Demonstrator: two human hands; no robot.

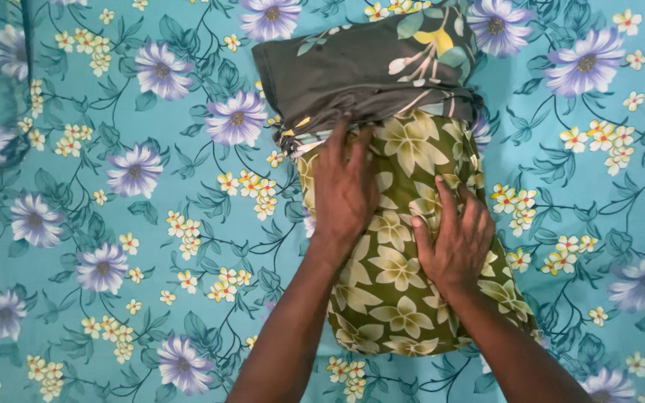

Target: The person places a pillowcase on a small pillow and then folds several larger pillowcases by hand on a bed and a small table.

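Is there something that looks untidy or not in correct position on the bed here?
Only one thing: the dark grey cover sits bunched and wrinkled over just the top end of the green flowered pillow, which lies slightly tilted. The left hand presses at its edge; the right hand lies flat on the pillow. The teal bedsheet looks smooth.

Olive-green pillow w/ cream flower print lies lengthwise, roughly upright in view, slightly tilted. Its far end sits inside a dark grey pillowcase w/ leaf print, bunched at the opening, approx. a third on.
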